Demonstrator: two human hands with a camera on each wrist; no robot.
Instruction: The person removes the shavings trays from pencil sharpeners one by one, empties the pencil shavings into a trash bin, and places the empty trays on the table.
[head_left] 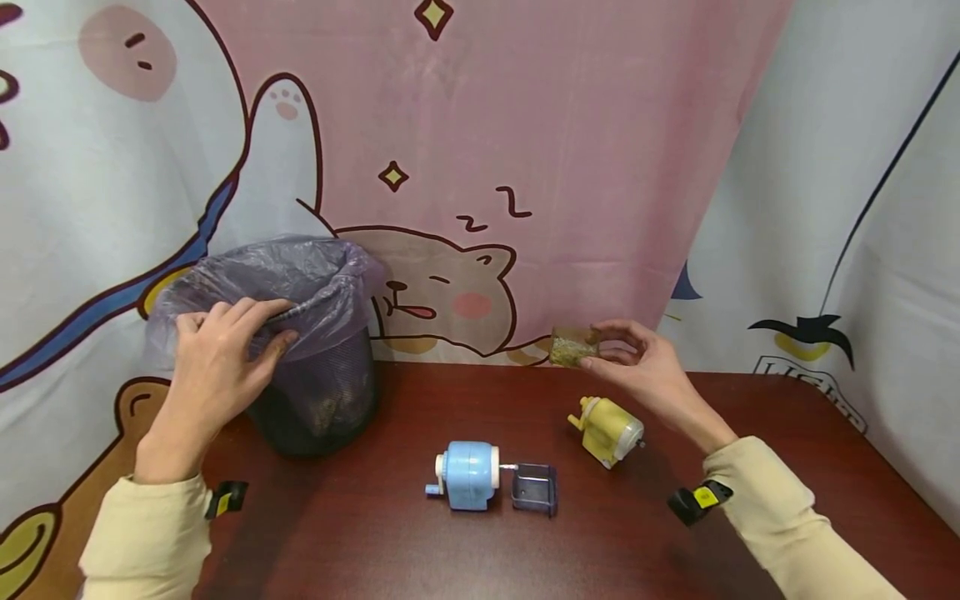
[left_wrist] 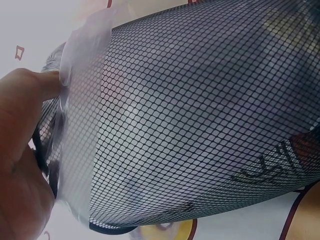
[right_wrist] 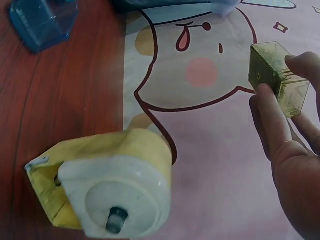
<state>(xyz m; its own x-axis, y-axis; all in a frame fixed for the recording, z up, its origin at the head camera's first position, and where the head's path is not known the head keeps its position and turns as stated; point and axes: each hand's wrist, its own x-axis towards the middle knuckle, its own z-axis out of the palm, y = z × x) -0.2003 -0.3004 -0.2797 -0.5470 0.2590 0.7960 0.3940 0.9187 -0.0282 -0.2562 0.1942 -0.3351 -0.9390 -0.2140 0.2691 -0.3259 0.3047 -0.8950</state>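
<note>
Fingers of the left hand [head_left: 225,354] bend over the rim of a mesh bin [head_left: 352,392], gripping its purple liner [head_left: 255,275]; beside that camera several are hidden, and I cannot make out what the bin holds. Right hand [head_left: 645,367]: thumb and fingers, slightly parted, pinch one end of a clear box [head_left: 572,348] that juts past their tips, greenish-yellow bits inside. Below them sits a yellow sharpener [head_left: 606,429]; between both hands, nearer the person, a blue sharpener [head_left: 470,475] with a dark drawer [head_left: 534,487] just beside.
</note>
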